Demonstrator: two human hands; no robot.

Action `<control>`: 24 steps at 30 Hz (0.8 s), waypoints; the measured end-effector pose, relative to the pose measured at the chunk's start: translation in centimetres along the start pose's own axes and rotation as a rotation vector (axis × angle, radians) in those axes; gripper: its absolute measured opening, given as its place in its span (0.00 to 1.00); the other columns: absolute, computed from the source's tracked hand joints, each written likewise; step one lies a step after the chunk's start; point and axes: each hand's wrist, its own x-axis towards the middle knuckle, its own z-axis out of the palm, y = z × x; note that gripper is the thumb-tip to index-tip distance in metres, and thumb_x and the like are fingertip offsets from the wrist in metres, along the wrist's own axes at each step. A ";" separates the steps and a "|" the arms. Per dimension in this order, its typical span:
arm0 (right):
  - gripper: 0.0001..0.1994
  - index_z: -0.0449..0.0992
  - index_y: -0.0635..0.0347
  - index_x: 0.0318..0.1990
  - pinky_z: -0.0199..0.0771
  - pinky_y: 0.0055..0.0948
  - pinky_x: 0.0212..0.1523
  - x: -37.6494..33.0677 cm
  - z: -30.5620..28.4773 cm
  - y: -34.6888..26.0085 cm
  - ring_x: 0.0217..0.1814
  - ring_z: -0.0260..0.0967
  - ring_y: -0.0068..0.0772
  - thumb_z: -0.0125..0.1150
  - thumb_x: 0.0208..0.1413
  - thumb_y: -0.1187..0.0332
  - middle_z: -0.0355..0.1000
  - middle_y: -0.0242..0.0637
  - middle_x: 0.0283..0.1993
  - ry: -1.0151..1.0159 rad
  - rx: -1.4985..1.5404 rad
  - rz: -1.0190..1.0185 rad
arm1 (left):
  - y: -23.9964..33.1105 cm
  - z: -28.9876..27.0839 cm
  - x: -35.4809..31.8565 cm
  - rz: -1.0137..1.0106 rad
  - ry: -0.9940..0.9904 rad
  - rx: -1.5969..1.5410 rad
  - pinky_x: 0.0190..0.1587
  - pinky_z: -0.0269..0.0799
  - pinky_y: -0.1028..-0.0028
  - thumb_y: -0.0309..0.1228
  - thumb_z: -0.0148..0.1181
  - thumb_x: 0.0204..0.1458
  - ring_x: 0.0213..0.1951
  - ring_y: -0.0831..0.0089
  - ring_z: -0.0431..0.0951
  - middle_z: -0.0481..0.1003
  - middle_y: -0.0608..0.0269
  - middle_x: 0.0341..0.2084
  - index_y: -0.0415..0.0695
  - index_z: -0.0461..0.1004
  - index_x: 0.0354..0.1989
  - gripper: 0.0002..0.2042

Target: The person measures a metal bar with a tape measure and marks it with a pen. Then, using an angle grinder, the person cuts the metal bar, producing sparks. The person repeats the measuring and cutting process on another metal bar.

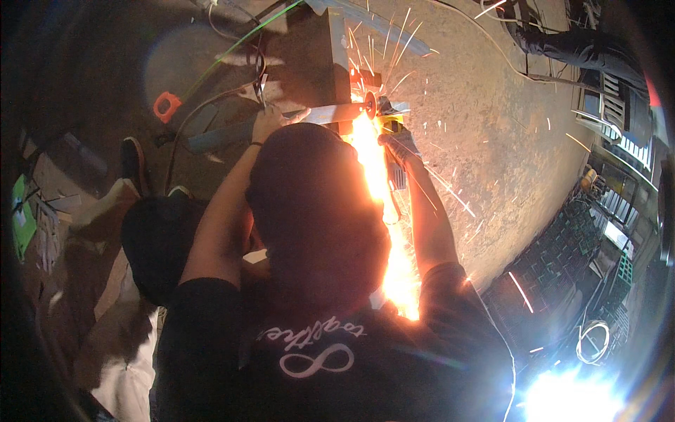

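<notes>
My right hand [402, 144] is wrapped round an angle grinder [398, 177], which shows yellow near its head. The grinder's round disc [370, 105] meets the right end of a long, flat metal bar [228, 133]. Orange-white sparks [373, 155] stream from the contact back toward my body and hide part of the grinder. My left hand [268, 123] lies over the bar left of the disc, fingers closed about it. Below the cut, a dark rounded shape [316, 204] between my forearms hides part of the work. An upright steel piece [339, 56] stands just beyond the bar.
An orange tape measure [166, 107] lies on the floor at left, near cables. Beige trousers [126, 352] show at lower left, a dark-clothed limb [587, 49] at upper right. Light-coloured grilles [622, 116] stand at far right. Intense white glare [573, 397] covers the lower right.
</notes>
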 end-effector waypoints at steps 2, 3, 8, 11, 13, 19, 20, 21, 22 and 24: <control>0.24 0.71 0.61 0.57 0.76 0.30 0.48 0.8 0.5 -0.9 0.49 0.74 0.30 0.70 0.53 0.68 0.76 0.35 0.49 -0.026 0.293 0.055 | -1.8 3.4 0.4 0.028 0.148 0.180 0.40 0.74 0.59 0.48 0.50 0.61 0.42 0.54 0.77 0.72 0.46 0.38 0.80 0.59 0.68 0.25; 0.24 0.71 0.61 0.57 0.77 0.30 0.47 0.7 0.5 -4.3 0.49 0.74 0.30 0.70 0.53 0.68 0.76 0.36 0.49 -0.042 0.634 0.065 | -2.5 4.0 -0.9 -0.006 0.129 0.209 0.39 0.75 0.61 0.45 0.49 0.63 0.40 0.56 0.78 0.73 0.48 0.36 0.80 0.60 0.68 0.24; 0.17 0.76 0.57 0.46 0.76 0.30 0.35 -2.8 -3.5 -13.4 0.36 0.75 0.29 0.71 0.47 0.70 0.76 0.33 0.34 -0.032 0.658 0.499 | -1.1 0.5 -2.1 0.015 0.064 0.026 0.41 0.75 0.59 0.49 0.50 0.64 0.42 0.55 0.78 0.73 0.47 0.37 0.85 0.54 0.69 0.25; 0.16 0.76 0.57 0.41 0.75 0.32 0.28 -4.0 -4.3 -15.4 0.27 0.72 0.28 0.71 0.43 0.72 0.74 0.32 0.30 -0.030 0.690 0.611 | -0.4 -3.0 -3.1 0.057 0.059 -0.032 0.44 0.75 0.56 0.51 0.50 0.64 0.42 0.52 0.78 0.73 0.44 0.38 0.88 0.48 0.70 0.28; 0.17 0.75 0.57 0.41 0.76 0.32 0.28 -4.4 -4.3 -15.3 0.26 0.72 0.29 0.71 0.41 0.73 0.74 0.32 0.30 -0.048 0.617 0.562 | 0.4 -3.9 -3.6 0.021 0.129 -0.057 0.45 0.74 0.55 0.52 0.49 0.64 0.41 0.50 0.78 0.73 0.43 0.39 0.89 0.47 0.71 0.28; 0.19 0.77 0.58 0.41 0.76 0.33 0.32 -5.6 -3.6 -14.7 0.28 0.73 0.31 0.72 0.37 0.68 0.75 0.33 0.30 0.022 0.706 0.641 | 0.3 -4.9 -4.0 0.029 0.076 0.022 0.44 0.73 0.57 0.55 0.46 0.63 0.40 0.50 0.77 0.74 0.43 0.38 0.86 0.49 0.71 0.28; 0.19 0.76 0.58 0.41 0.76 0.33 0.32 -5.3 -3.9 -14.9 0.28 0.73 0.30 0.72 0.37 0.68 0.75 0.33 0.30 0.014 0.722 0.638 | 0.2 -5.0 -3.9 0.029 0.079 0.041 0.43 0.72 0.57 0.55 0.47 0.63 0.40 0.50 0.77 0.74 0.43 0.38 0.85 0.51 0.71 0.27; 0.19 0.76 0.58 0.41 0.76 0.33 0.31 -5.0 -4.3 -15.0 0.28 0.73 0.30 0.72 0.37 0.68 0.75 0.34 0.30 0.005 0.737 0.636 | 0.1 -5.1 -3.9 0.028 0.081 0.060 0.43 0.72 0.58 0.55 0.47 0.63 0.40 0.51 0.77 0.75 0.42 0.39 0.84 0.52 0.71 0.27; 0.19 0.76 0.58 0.41 0.76 0.33 0.31 -4.8 -4.6 -15.1 0.28 0.73 0.30 0.72 0.37 0.68 0.75 0.34 0.31 -0.004 0.751 0.633 | 0.1 -5.2 -4.2 0.030 0.083 0.047 0.43 0.72 0.58 0.54 0.47 0.62 0.40 0.50 0.77 0.75 0.41 0.39 0.84 0.53 0.71 0.27; 0.19 0.76 0.58 0.41 0.76 0.33 0.32 -4.4 -5.1 -14.8 0.29 0.73 0.30 0.72 0.37 0.68 0.75 0.34 0.31 -0.011 0.736 0.618 | 0.5 -5.5 -4.3 0.040 0.095 0.015 0.44 0.73 0.57 0.53 0.48 0.62 0.40 0.50 0.77 0.74 0.40 0.40 0.83 0.56 0.70 0.26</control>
